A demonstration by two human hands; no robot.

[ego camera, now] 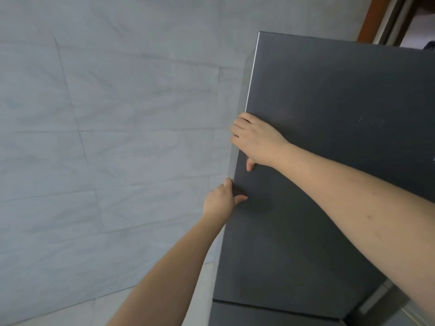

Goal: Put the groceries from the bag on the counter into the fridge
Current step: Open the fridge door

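A tall dark grey fridge door [329, 142] fills the right half of the view and looks closed. My right hand [255, 141] lies on its left edge, fingers curled round the edge and thumb on the front face. Lower down, my left hand [222, 198] grips the same left edge, fingers behind it and thumb on the front. A second fridge door [259, 314] begins below a seam near the bottom. No bag or groceries are in view.
A pale grey tiled wall [106, 137] stands close to the fridge's left side, leaving a narrow gap. A brown door frame [369, 17] shows at the top right. Light floor tiles [195, 290] appear near the bottom.
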